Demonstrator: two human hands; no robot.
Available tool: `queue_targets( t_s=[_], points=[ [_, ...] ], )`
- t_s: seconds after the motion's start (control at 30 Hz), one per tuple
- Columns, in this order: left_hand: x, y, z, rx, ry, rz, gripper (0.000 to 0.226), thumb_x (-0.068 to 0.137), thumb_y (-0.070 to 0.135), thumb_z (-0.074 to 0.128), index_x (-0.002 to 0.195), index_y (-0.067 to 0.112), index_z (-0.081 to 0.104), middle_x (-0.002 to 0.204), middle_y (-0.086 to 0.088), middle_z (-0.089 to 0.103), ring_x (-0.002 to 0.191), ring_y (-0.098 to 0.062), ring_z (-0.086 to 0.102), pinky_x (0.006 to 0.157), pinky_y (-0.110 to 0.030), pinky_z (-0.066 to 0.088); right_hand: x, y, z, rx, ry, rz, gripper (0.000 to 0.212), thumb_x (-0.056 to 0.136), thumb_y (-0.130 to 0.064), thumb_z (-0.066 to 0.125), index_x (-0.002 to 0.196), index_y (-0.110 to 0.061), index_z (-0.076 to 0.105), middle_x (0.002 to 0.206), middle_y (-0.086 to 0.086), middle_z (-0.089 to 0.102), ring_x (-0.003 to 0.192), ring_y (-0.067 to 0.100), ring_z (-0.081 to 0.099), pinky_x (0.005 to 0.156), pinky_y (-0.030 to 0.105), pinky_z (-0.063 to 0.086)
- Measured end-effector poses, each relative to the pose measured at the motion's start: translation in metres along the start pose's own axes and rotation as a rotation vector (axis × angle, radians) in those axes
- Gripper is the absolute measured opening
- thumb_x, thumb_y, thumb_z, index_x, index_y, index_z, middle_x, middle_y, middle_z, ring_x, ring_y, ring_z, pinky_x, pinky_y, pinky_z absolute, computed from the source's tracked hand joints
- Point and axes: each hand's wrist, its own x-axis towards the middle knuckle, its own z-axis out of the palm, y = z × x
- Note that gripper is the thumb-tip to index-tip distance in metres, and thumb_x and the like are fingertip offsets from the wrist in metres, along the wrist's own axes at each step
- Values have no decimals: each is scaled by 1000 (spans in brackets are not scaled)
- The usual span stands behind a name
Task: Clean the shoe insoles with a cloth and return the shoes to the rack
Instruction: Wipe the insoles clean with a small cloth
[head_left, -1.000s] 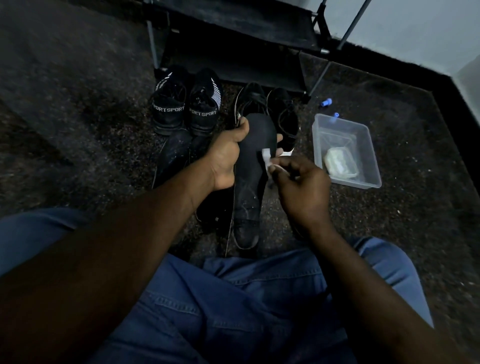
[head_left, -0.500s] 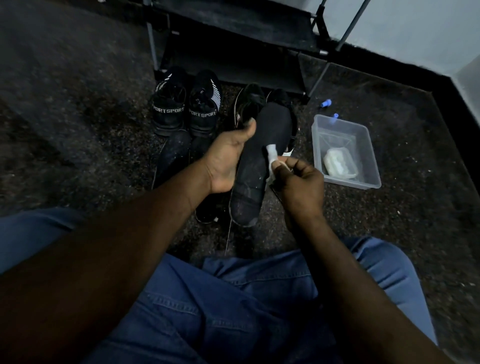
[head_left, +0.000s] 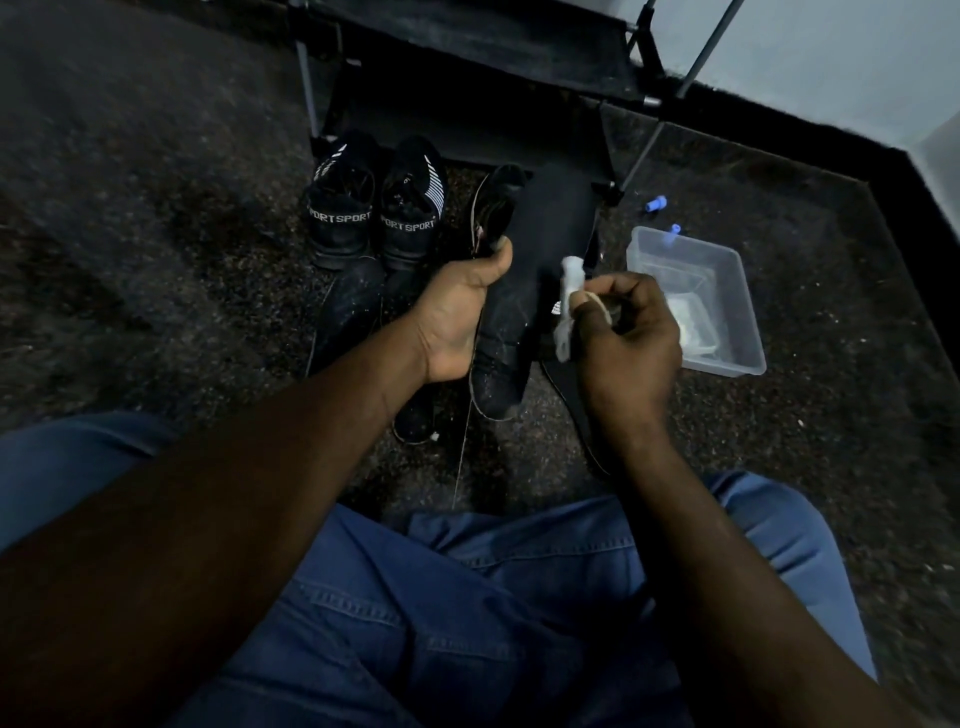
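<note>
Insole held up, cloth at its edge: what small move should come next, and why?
Probably wipe the white cloth down the black insole. The right hand pinches the cloth at the insole's right edge, the left hand grips the opposite edge to steady it, and pale specks show on its lower part.

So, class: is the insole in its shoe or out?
Out: the left hand grips the bare insole, no shoe around it.

Rack (head_left: 483, 49) top beyond the upper edge
</note>
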Motion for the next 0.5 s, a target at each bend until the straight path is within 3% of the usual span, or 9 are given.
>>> queue_targets(
  t_s=[0.07, 0.17, 0.33, 0.4, 0.5],
  points=[
    [0, -2, -1, -6, -31, -23, 64, 106, 55, 38, 143, 6, 57, 133, -17, 67, 118, -32, 66, 103, -43, 53, 1, -5, 8, -24, -84, 11, 12, 86, -17, 69, 92, -25, 75, 87, -9, 76, 83, 12, 72, 81, 48, 60],
    [-2, -3, 4, -1, -44, -21, 68, 106, 61, 35, 136, 6, 61, 115, -15, 71, 100, -28, 70, 89, -39, 58, 9, -13, 20, -13, -188, 57, 28, 80, -21, 66, 103, -28, 79, 97, -8, 79, 92, 14, 75, 86, 49, 62],
    [-1, -4, 8, 68, 56, 65, 67, 102, 72, 28, 136, 27, 65, 131, -8, 71, 123, -26, 66, 105, -41, 51, 16, -20, 29, -297, -253, -98, 39, 85, -13, 72, 122, -25, 76, 116, -6, 77, 105, 7, 71, 98, 34, 57],
    [1, -4, 7, 98, 75, 63, 69, 101, 74, 22, 140, 32, 61, 132, -6, 71, 122, -24, 67, 103, -40, 52, 18, -21, 29, -389, -246, -199, 35, 88, -14, 73, 122, -22, 77, 116, 0, 77, 106, 15, 72, 96, 33, 56],
    [5, -5, 3, 130, 78, 63, 74, 100, 76, 19, 147, 33, 55, 136, -5, 68, 130, -24, 62, 113, -45, 46, 25, -18, 32, -539, -243, -320, 32, 89, -19, 70, 119, -23, 78, 112, 7, 76, 105, 27, 69, 90, 30, 52]
  ],
)
